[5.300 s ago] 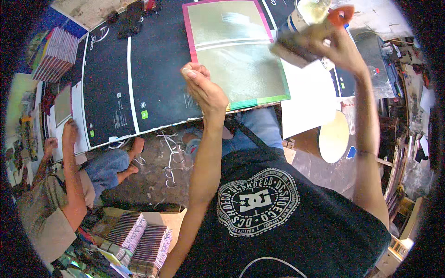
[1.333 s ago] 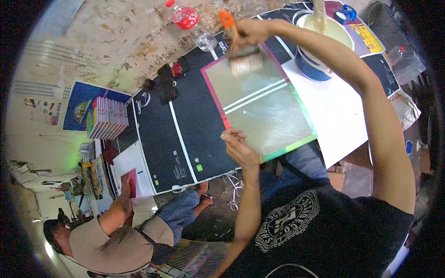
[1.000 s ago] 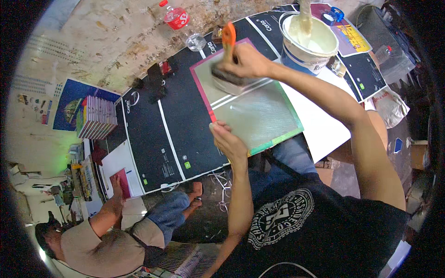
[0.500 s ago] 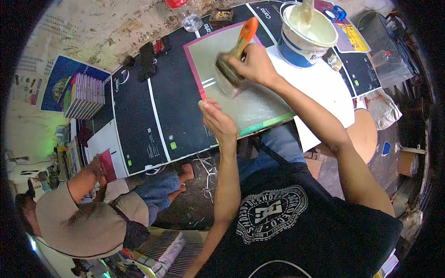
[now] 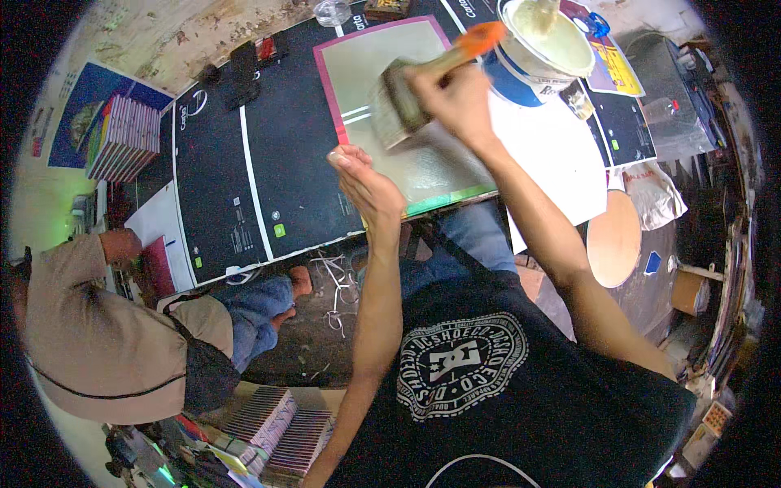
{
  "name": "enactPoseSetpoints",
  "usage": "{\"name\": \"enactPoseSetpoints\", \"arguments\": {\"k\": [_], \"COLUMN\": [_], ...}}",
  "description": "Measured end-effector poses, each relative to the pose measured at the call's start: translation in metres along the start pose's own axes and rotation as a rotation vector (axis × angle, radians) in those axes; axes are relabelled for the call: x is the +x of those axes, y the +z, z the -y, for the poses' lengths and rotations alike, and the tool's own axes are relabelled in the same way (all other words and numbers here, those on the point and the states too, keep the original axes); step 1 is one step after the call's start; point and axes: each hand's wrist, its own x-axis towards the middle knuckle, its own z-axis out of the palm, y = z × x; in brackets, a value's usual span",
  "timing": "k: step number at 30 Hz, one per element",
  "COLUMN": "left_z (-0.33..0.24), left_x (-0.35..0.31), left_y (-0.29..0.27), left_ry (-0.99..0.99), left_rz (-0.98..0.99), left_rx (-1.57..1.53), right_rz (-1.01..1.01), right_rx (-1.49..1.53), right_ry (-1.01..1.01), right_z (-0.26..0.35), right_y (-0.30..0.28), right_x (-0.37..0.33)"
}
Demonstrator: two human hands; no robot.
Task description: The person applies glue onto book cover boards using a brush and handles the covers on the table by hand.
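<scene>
A wide flat paintbrush [image 5: 472, 42] with an orange handle is gripped in my right hand [image 5: 457, 106], its bristles blurred over the flat panel [image 5: 415, 183]. The panel has a pale, wet-looking surface, with pink along its left and far edges and green along its near edge. My left hand [image 5: 370, 189] rests at the panel's near-left edge, fingers loosely bent and nothing visible in them; whether they press on the edge is hard to see. Beyond my right hand stands a white-and-blue bucket [image 5: 521, 73] with pale, creamy contents and a stick leaning in it.
The panel lies on a black-covered table [image 5: 301, 175], beside a white sheet [image 5: 553, 154]. At the left, another person [image 5: 106, 325] sits by a red booklet [image 5: 157, 267]. A stack of books [image 5: 126, 138], a clear container [image 5: 332, 12] and a round stool [image 5: 614, 238] are around.
The view has shifted, so the table sits higher and further left. My right hand has swept the brush across the panel. My left hand stays by the panel's edge, turned slightly.
</scene>
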Motion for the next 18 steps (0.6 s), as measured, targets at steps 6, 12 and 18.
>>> {"name": "enactPoseSetpoints", "arguments": {"k": [6,12,18], "left_z": [-0.007,-0.008,-0.010], "left_x": [-0.003,-0.001,0.001], "left_y": [-0.005,-0.012,-0.005], "left_ry": [-0.022,-0.113,-0.145], "left_rz": [0.002,-0.009,-0.166], "left_rx": [0.043,-0.159,-0.417], "right_rz": [-0.035,-0.198,0.374], "right_rx": [-0.286,0.233,-0.074], "right_ry": [0.003,0.133,-0.922], "right_z": [-0.086,-0.052,-0.006], "right_y": [-0.072,-0.160,-0.053], "right_x": [0.001,-0.018,0.005]}}
